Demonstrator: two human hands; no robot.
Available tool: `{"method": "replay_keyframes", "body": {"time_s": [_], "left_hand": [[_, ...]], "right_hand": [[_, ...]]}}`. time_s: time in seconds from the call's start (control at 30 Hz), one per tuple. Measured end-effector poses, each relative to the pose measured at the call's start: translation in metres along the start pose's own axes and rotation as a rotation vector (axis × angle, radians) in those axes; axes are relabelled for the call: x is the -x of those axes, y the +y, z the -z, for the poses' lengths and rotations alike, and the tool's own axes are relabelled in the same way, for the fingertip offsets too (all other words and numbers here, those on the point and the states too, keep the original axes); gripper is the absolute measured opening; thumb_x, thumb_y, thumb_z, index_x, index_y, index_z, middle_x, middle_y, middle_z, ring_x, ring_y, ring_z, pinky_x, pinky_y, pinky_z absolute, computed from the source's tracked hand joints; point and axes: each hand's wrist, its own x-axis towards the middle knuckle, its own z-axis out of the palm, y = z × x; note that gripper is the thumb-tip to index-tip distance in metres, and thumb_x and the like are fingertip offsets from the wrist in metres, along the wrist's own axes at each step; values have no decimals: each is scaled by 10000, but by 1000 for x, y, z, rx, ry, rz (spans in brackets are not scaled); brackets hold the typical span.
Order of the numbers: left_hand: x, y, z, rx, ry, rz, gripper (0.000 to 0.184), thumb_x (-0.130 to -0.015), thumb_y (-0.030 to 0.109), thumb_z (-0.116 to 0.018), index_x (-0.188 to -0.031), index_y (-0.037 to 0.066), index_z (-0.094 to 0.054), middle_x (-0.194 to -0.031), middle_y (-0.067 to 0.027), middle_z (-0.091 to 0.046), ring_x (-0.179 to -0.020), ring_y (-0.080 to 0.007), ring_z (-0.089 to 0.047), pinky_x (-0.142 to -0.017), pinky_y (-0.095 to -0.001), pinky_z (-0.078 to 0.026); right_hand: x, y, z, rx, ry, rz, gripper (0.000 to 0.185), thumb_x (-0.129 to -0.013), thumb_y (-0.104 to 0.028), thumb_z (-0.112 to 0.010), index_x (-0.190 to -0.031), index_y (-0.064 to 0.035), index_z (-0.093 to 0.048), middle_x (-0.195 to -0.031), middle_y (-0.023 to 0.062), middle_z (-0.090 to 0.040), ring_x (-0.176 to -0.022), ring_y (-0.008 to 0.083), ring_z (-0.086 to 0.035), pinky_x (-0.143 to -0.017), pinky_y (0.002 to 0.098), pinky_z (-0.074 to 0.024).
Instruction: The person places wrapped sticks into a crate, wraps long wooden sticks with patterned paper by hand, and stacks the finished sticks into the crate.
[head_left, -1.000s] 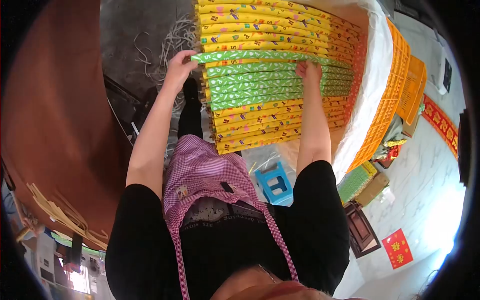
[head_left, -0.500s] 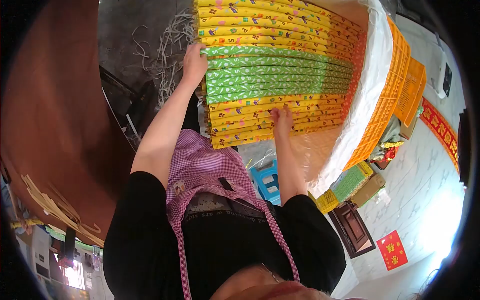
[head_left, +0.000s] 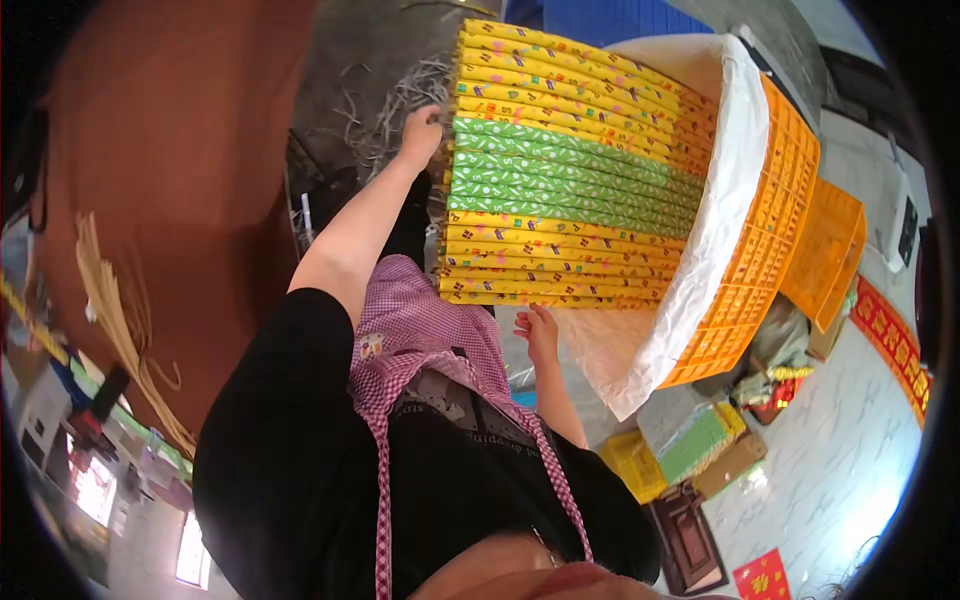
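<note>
A broad stack of long, thin printed paper rolls lies in front of me, with yellow rolls [head_left: 560, 245] above and below a band of green rolls [head_left: 570, 175]. Their right ends reach into an orange plastic crate [head_left: 745, 240] with a white liner [head_left: 735, 130]. My left hand [head_left: 422, 135] is beside the rolls' left ends, fingers slightly bent and apart, gripping nothing. Just under the lowest yellow roll is my right hand [head_left: 538, 333], its fingers loosely spread and nothing in them. Whether the fingertips touch that roll is hard to see.
A brown surface [head_left: 190, 130] with pale strips [head_left: 120, 310] fills the left side. Grey shredded strips [head_left: 400, 100] lie on the floor beyond my left hand. A second orange crate [head_left: 825, 260] and a cardboard box [head_left: 730, 465] stand to the right.
My left hand has come away from the end of the green rolls. My right hand has moved from on top of the yellow rolls to below their lower edge. The view has shifted.
</note>
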Motion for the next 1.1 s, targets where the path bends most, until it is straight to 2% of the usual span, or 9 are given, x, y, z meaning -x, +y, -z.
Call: {"method": "replay_keyframes", "body": {"time_s": [0.13,0.33,0.43,0.53,0.6,0.77,0.93,1.0,1.1], "left_hand": [[55,15,53,352,-6,383,202,-761,27,-497,-955,19,-550,-782,-73,-566,-666,-164,-557,-558,-297,-460],[249,-72,117,156,117,57,141,-747,102,-464,-671,38,-563,-534,-86,-511,-485,-195,-515,-430,-350,-399],[389,-135,143,-417,410,112,257,-797,203,-460,-736,-17,-577,-812,-222,-576,-817,-412,-535,-722,-460,-429],[546,-199,147,-1168,80,303,129,-685,107,-529,-717,28,-625,-757,-179,-604,-716,-322,-593,-624,-399,-474],[635,-310,131,-1116,75,417,123,-692,93,-529,-674,34,-635,-696,-151,-607,-659,-298,-600,-592,-377,-481],[746,-323,80,-267,477,1034,116,-686,116,-562,-635,40,-632,-684,-126,-620,-606,-272,-598,-580,-378,-483],[768,-259,54,-820,272,562,147,-695,148,-555,-652,30,-630,-728,-168,-615,-656,-266,-606,-632,-401,-476],[753,-272,46,-88,558,678,156,-714,157,-541,-762,44,-638,-799,-174,-614,-741,-290,-600,-683,-394,-469],[788,-242,44,23,748,300,184,-706,145,-510,-811,46,-624,-752,-163,-617,-695,-308,-596,-654,-395,-468]], "right_hand": [[2,1,9,106,-134,74,324,-823,-100,-474,-1127,10,-455,-835,110,-592,-657,164,-587,-535,303,-515],[-46,-1,12,369,-524,240,219,-827,-196,-523,-1000,-62,-513,-817,82,-583,-697,177,-572,-549,311,-497],[-49,-11,-1,298,-548,102,213,-828,-219,-520,-971,-63,-504,-839,55,-570,-727,187,-553,-626,341,-483],[-74,-11,-3,222,-509,-50,263,-832,-196,-519,-1031,-37,-455,-785,72,-544,-668,202,-529,-649,367,-470],[-61,-10,0,338,-552,-47,229,-828,-181,-518,-999,-35,-475,-764,60,-543,-668,198,-526,-681,368,-463],[-101,16,29,549,-609,-11,144,-805,-160,-520,-838,-35,-583,-714,55,-557,-687,188,-535,-711,338,-452],[-62,27,34,867,-802,17,164,-810,-171,-510,-855,-34,-587,-733,65,-567,-699,189,-541,-706,335,-452],[-45,41,35,1014,-883,26,174,-812,-177,-506,-864,-34,-590,-743,71,-573,-706,189,-544,-704,333,-452],[-33,96,48,1209,-999,12,189,-815,-185,-499,-877,-34,-593,-757,78,-581,-715,190,-549,-701,331,-451]]}}
